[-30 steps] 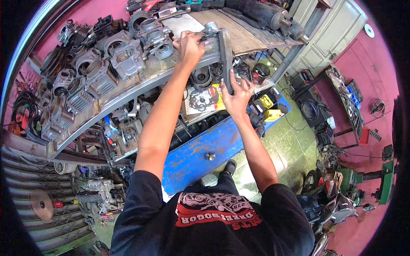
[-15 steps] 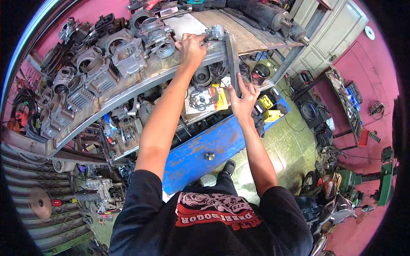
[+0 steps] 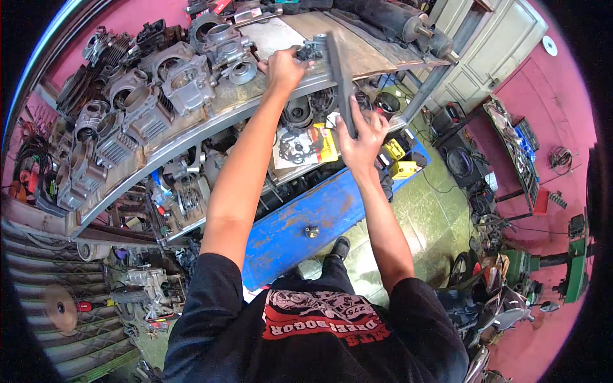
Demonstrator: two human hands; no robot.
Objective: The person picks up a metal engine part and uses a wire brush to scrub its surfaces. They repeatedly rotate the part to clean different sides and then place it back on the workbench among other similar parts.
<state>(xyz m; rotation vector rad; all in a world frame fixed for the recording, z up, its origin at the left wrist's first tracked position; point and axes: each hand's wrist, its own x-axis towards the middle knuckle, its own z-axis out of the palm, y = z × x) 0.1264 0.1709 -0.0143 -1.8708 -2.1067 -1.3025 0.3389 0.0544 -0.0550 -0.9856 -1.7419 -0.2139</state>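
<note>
My left hand (image 3: pixel 285 70) is closed at the edge of the upper bench, its fingers on a small grey cast-metal engine part (image 3: pixel 313 47). That part's exact kind is hard to make out. A long, flat, grey file-like metal bar (image 3: pixel 342 83) is gripped at its near end by my right hand (image 3: pixel 363 136). The bar points away from me, its far end beside the right side of the part and blurred by motion. Whether the two touch cannot be told.
Engine cylinders (image 3: pixel 148 115) crowd the bench's left side. Beyond my hands lies an exhaust muffler (image 3: pixel 399 24). A gasket pack (image 3: pixel 300 148) rests on the lower shelf, above a blue rusty surface (image 3: pixel 300 223) bearing a small metal piece (image 3: pixel 311 232). Yellow boxes (image 3: pixel 403 170) stand to the right.
The bar's far end has moved up and a little left, along the part's side. My right hand has shifted slightly left. My left hand stays at the part, and the whole view has shifted slightly.
</note>
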